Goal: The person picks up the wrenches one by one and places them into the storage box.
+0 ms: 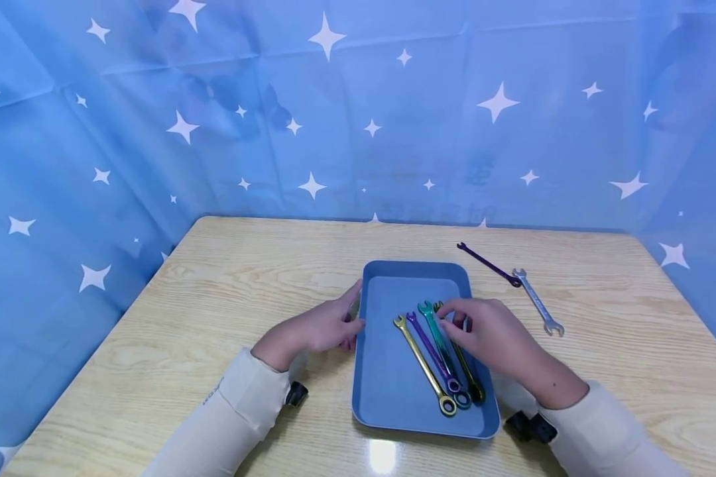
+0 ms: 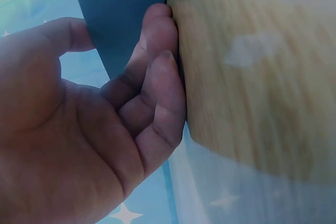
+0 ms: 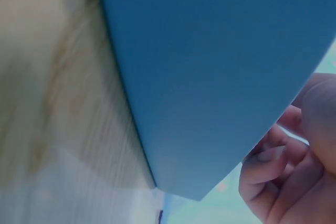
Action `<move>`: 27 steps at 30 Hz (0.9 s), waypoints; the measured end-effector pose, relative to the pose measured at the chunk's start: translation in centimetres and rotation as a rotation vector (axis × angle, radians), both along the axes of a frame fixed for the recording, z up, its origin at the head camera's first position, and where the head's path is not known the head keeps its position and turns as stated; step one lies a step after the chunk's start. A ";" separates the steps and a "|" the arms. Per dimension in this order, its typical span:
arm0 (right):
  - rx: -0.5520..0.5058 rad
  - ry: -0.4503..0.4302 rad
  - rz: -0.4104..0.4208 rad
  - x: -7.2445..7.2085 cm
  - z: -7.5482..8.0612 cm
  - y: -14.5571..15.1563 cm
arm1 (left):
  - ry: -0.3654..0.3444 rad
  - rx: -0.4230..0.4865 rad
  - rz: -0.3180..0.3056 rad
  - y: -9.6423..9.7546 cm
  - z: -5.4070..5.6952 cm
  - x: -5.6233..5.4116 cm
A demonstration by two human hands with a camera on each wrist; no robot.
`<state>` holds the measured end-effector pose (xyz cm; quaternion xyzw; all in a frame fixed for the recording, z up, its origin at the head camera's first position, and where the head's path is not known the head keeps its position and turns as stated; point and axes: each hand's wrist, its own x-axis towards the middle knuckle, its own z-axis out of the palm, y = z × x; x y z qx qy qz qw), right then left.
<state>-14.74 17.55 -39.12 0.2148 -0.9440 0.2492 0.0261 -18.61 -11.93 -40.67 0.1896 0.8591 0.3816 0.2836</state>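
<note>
A blue-grey rectangular tray stands on the wooden table. In it lie a gold wrench, a purple wrench, a green wrench and a dark olive-gold wrench, side by side and slanted. My left hand holds the tray's left wall, thumb at the rim; the left wrist view shows its curled fingers low against the outside. Over the tray's right wall reaches my right hand, thumb and index fingertips pinching the olive-gold wrench near its upper end. The right wrist view hides those fingertips behind the tray wall.
On the table right of the tray lie a dark purple wrench and a silver open-ended wrench, their ends close together. A blue cloth with white stars hangs behind the table. Each wrist carries a small black device.
</note>
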 end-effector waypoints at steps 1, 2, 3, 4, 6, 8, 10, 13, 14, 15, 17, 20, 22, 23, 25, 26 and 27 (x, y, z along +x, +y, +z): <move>0.002 0.007 -0.006 -0.1 -0.1 0.1 | -0.001 0.001 0.001 0.0 0.0 0.0; 0.004 0.012 -0.014 -0.2 -0.1 0.2 | 0.000 0.001 0.001 0.0 0.0 0.0; 0.006 0.016 -0.023 -0.2 -0.2 0.3 | 0.003 0.000 0.002 0.0 0.1 0.0; 0.007 0.022 -0.033 -0.3 -0.2 0.4 | 0.003 0.000 0.002 0.0 0.1 0.0; 0.007 0.032 -0.055 -0.5 -0.2 0.7 | 0.003 0.002 0.005 0.0 0.1 0.0; 0.000 0.037 -0.075 -0.8 -0.2 1.0 | 0.003 0.003 0.007 -0.1 0.0 0.0; -0.008 0.036 -0.088 -1.0 -0.3 1.2 | -0.002 0.006 0.006 -0.1 0.1 0.0; -0.006 0.035 -0.108 -1.2 -0.2 1.6 | -0.003 0.009 0.007 -0.1 0.1 0.1; -0.002 0.032 -0.115 -1.3 -0.2 1.7 | -0.001 0.009 0.006 -0.1 0.1 0.1; 0.004 0.030 -0.121 -1.4 -0.2 1.8 | 0.001 0.012 0.005 -0.2 0.1 0.1; 0.016 0.028 -0.133 -1.7 -0.2 2.2 | 0.003 0.017 0.003 -0.2 0.1 0.2; 0.032 0.032 -0.152 -2.0 -0.2 2.7 | 0.005 0.017 0.004 -0.2 0.2 0.2; 0.032 0.037 -0.159 -2.2 -0.3 3.1 | 0.006 0.014 0.008 -0.2 0.2 0.1; 0.032 0.039 -0.164 -2.3 -0.4 3.2 | 0.008 0.011 0.010 -0.2 0.2 0.1; 0.029 0.036 -0.175 -2.5 -0.4 3.6 | 0.007 0.007 0.008 -0.1 0.1 0.1; 0.028 0.030 -0.180 -2.6 -0.5 3.7 | 0.008 0.008 0.004 -0.1 0.1 0.0; 0.031 0.027 -0.184 -2.7 -0.5 3.9 | 0.007 0.009 0.001 -0.1 0.1 0.0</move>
